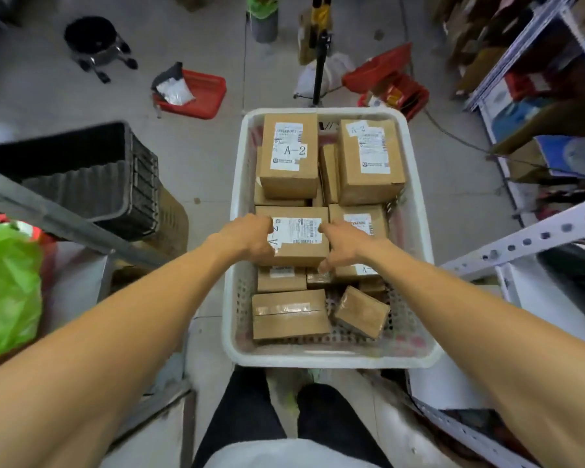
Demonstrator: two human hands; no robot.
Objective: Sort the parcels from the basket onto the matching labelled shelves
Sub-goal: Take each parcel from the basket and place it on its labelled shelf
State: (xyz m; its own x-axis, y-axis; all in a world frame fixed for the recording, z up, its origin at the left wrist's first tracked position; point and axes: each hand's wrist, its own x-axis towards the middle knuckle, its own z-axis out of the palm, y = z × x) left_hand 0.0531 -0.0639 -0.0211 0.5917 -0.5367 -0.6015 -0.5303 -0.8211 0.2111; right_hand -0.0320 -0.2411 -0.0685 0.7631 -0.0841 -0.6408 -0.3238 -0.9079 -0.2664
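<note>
Field note, standing by the aisle. White perforated plastic basket [331, 359] sat before the person's legs, piled with cardboard boxes. Target was the brown cardboard parcel with a white shipping label [298, 246], at basket centre, resting on lower boxes.

Left hand [247, 238] gripped its 9 o'clock edge, fingers [264, 222] curled over the far corner. Right hand [343, 246] gripped the 3 o'clock edge, fingers pressed together up top, thumb low.

"A-2" ran sideways on the label, partly under the left hand.

Risks, as I judged them:
- The neighbouring labelled box [380, 216], touching at 3 o'clock, might drag up with it.
- The small tilted taped box [362, 312] at 5 o'clock could slide as the pile settled.
- A half-covered code could be misread, sending the parcel to the wrong white perforated metal shelf [534, 238].
</note>
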